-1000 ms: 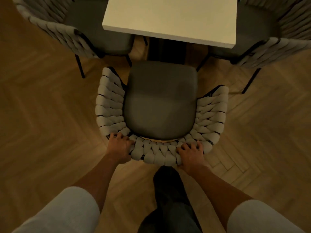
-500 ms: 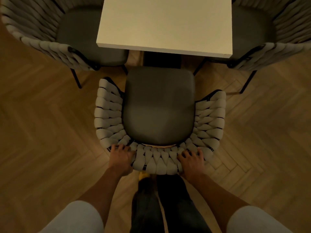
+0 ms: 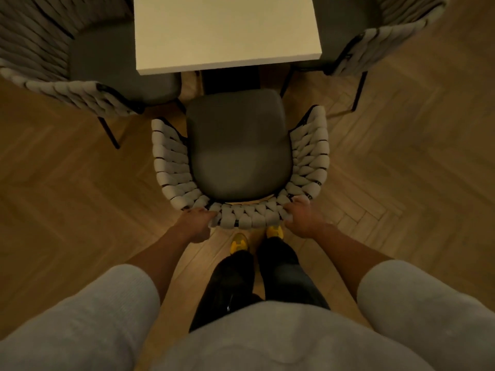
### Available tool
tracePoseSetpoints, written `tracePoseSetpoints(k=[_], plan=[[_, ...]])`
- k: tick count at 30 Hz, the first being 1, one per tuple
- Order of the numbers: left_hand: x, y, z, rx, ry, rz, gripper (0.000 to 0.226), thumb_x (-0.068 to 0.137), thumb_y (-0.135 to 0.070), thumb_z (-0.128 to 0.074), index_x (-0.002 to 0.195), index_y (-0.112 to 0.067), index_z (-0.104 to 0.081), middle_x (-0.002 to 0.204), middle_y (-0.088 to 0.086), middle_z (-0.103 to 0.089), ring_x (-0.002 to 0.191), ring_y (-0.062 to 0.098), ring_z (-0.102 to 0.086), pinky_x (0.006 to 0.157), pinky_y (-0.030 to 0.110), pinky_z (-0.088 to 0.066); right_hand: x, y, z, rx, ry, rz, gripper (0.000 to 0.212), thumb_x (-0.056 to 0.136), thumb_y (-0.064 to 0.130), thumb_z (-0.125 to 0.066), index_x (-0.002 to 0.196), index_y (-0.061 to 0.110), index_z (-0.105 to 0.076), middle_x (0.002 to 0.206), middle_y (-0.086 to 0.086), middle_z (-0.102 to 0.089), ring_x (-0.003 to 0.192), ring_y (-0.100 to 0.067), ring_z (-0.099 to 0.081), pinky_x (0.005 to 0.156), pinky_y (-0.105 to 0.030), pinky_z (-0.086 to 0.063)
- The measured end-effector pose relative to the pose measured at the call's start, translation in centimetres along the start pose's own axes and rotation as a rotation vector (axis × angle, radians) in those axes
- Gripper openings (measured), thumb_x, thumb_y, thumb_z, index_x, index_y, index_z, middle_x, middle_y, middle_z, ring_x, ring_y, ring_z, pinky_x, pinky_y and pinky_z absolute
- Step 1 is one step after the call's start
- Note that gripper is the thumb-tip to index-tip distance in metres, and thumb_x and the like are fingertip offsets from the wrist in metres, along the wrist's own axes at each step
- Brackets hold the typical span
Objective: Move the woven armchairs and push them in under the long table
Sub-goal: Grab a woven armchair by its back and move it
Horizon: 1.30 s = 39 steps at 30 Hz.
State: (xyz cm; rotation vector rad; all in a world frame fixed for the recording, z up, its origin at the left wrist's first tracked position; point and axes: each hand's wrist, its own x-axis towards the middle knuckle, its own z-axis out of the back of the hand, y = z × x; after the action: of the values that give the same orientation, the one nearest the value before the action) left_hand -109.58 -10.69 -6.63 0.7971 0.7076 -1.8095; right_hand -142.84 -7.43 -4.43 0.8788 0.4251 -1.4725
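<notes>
Gripping woven armchair (image 3: pixel 238 156) at back rim, left hand (image 3: pixel 197 223) and right hand (image 3: pixel 300 218) curled over opposite corners, apparently for a straight push; seat ahead of both hands, front near long table (image 3: pixel 227 33) edge.

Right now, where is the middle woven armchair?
The middle armchair sits centre of the head view, facing the table, between the left armchair and right armchair; left hand and right hand hold its back.

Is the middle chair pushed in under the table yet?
Not yet. The middle chair is out: its whole grey seat shows, just short of the table edge.
</notes>
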Motion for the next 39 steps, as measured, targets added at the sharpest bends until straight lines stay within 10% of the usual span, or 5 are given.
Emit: tracePoseSetpoints(k=[5, 15, 28, 39], plan=[[-1.7, -1.4, 0.4, -0.002, -0.038, -0.031, 0.060, 0.095, -0.035, -0.056, 0.151, -0.022, -0.041, 0.148, 0.011, -0.050, 0.136, 0.028, -0.046, 0.108, 0.038, -0.041, -3.2, 1.3, 0.7, 0.138, 0.011, -0.087, 0.034, 0.098, 0.030, -0.052, 0.125, 0.014, -0.063, 0.134, -0.012, -0.060, 0.118, -0.029, -0.058, 0.094, -0.038, -0.051], [-1.4, -4.6, 4.1, 0.021, 0.078, -0.136, 0.045, 0.103, -0.035, -0.049, 0.144, -0.017, -0.053, 0.141, 0.009, -0.057, 0.126, 0.026, -0.055, 0.097, 0.030, -0.043, -8.6, -1.7, 2.5, 0.279, -0.087, -0.184, 0.041, 0.108, 0.023, -0.046, 0.147, 0.009, -0.048, 0.146, -0.014, -0.053, 0.132, -0.029, -0.051, 0.102, -0.030, -0.039], [7.0, -22.8, 13.8, 0.152, 0.112, -0.302, 0.043, 0.099, -0.034, -0.046, 0.139, -0.021, -0.057, 0.138, 0.008, -0.061, 0.120, 0.027, -0.058, 0.091, 0.034, -0.046, -9.4, -19.2, 3.7, 0.545, -0.232, -0.350, 0.049, 0.100, 0.035, -0.059, 0.144, 0.013, -0.054, 0.142, -0.014, -0.057, 0.127, -0.032, -0.056, 0.102, -0.039, -0.047], [12.9, -37.7, 19.6, -0.006, 0.131, -0.224, 0.049, 0.106, -0.036, -0.048, 0.151, -0.017, -0.047, 0.156, 0.005, -0.045, 0.143, 0.024, -0.042, 0.115, 0.032, -0.034, -10.1, -38.1, 9.5, 0.553, -0.217, -0.374, 0.059, 0.100, 0.037, -0.061, 0.150, 0.012, -0.047, 0.152, -0.012, -0.050, 0.137, -0.029, -0.050, 0.110, -0.036, -0.042]])
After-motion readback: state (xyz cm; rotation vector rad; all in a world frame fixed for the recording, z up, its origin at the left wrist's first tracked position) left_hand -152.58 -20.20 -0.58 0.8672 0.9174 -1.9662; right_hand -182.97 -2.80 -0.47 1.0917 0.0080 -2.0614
